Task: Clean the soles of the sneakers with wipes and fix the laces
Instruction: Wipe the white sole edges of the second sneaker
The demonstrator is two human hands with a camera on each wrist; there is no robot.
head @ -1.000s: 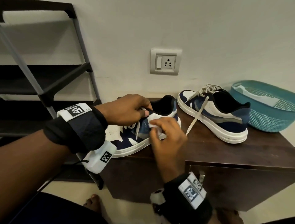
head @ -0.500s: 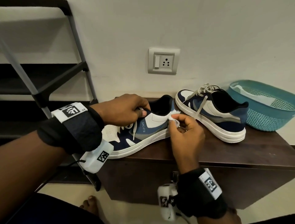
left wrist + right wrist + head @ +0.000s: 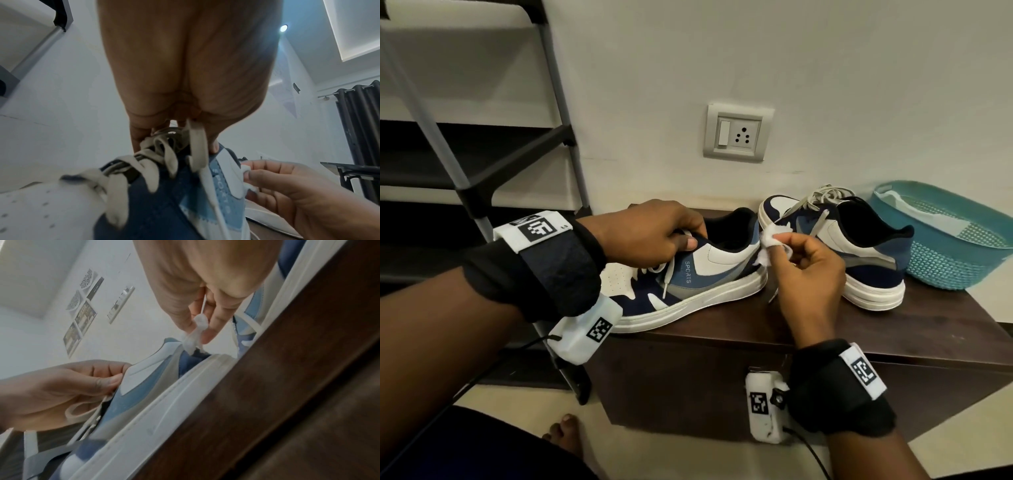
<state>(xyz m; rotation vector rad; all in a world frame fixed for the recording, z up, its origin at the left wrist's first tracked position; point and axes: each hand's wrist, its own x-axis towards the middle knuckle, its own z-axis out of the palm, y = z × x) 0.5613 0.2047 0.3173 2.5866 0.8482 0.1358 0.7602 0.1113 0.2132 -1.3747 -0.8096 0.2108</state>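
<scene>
Left hand (image 3: 650, 233): fingers curled, pinching a lace (image 3: 667, 274) at the tongue of the near sneaker (image 3: 688, 274).
Right hand (image 3: 808, 270): fingers pinching a crumpled white wipe (image 3: 770, 240), held just beside that sneaker's heel (whether it touches, I cannot tell).
Near sneaker: upright on the dark desk (image 3: 893, 329), toe to the left.
Far sneaker (image 3: 859, 253): upright just behind the right hand, laces loose.
Basket (image 3: 955, 246): teal, at the desk's right end, near the far sneaker.

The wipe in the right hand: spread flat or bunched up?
Bunched up. The wipe is a small crumpled wad pinched in the right hand fingertips beside the near sneaker heel.
</scene>
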